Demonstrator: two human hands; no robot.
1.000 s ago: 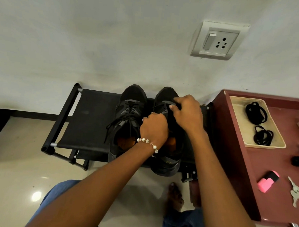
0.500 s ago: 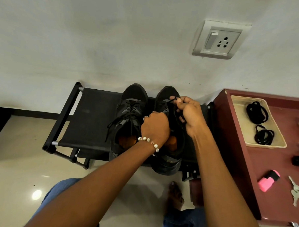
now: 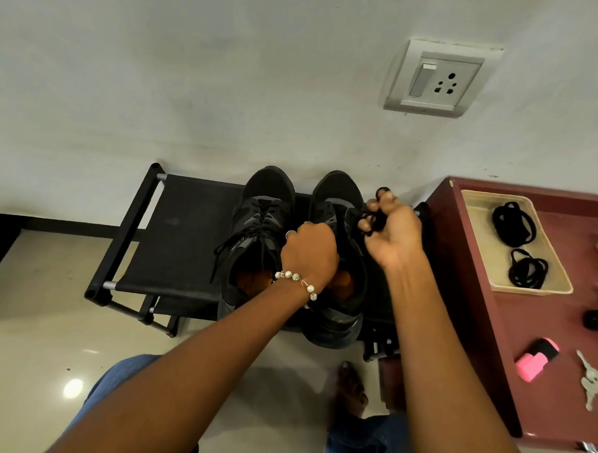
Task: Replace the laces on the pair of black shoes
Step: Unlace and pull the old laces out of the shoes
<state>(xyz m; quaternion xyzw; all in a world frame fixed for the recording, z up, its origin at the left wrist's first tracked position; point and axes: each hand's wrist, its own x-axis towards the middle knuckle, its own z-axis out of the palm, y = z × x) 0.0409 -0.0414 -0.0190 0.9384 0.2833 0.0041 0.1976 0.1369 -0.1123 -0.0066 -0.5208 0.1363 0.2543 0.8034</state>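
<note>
Head view: right hand (image 3: 391, 230) grips the old lace (image 3: 371, 220) bunched beside the right shoe (image 3: 337, 262); left hand (image 3: 310, 250) holds that shoe's tongue area. Left shoe (image 3: 256, 238) is laced; new laces (image 3: 513, 222) wait in the tray (image 3: 562, 289), so the task looks early.

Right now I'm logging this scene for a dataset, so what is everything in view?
black shoes: two, black, side by side on the rack; left one laced
lace: one, black, bunched in the right hand
shoe rack: one, black, against the wall
tray: one, beige, on the maroon table
lace bundles: two, black, in the tray
maroon table: one, at right
pink object: one, on the table
keys: one bunch, silver, on the table
wall socket: one, white
left hand: on the right shoe, beaded bracelet
right hand: fingers curled round the lace
</note>
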